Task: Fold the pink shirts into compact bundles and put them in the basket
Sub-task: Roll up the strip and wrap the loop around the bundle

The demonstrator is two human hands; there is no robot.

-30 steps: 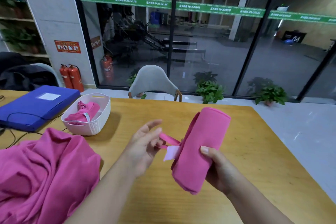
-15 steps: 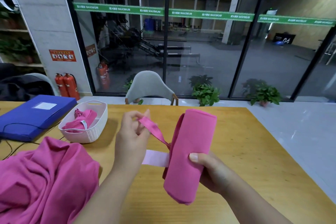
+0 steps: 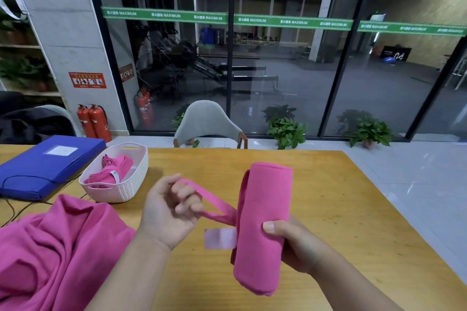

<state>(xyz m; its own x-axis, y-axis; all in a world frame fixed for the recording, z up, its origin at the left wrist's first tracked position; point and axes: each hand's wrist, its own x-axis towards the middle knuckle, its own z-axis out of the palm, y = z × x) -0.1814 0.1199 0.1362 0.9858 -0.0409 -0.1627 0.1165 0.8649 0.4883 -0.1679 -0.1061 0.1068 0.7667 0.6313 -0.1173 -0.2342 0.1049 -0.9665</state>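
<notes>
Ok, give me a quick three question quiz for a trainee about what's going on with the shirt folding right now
1. True or false: the white basket already holds a pink bundle.
2. Which hand pulls the pink strap? A) left hand B) right hand
3. Fill in: the rolled shirt is held above the ____.

Key: 1 true; 2 A; 3 wooden table.
</notes>
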